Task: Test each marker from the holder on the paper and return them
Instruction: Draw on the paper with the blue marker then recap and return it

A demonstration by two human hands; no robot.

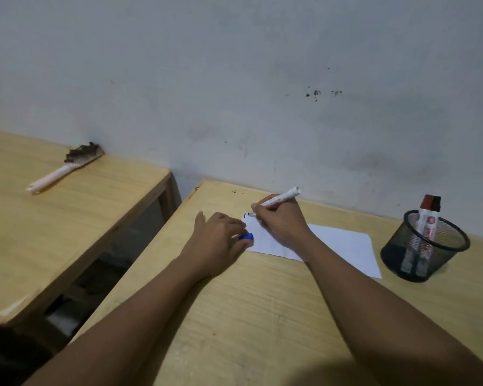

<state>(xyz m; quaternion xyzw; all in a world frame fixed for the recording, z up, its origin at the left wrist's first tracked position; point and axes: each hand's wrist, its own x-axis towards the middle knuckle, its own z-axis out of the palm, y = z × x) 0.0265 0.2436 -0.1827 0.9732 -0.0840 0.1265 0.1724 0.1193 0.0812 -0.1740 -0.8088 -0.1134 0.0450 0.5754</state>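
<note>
A white sheet of paper lies on the wooden desk. My right hand grips a white marker, its tip touching the paper's far left corner beside a short dark mark. My left hand rests on the desk at the paper's left edge and pinches a blue cap. At the right stands a black mesh holder with two markers upright in it, one with a red cap and one with a black cap.
A second wooden desk stands to the left across a narrow gap, with a pink-handled brush lying on it. A stained white wall runs right behind both desks.
</note>
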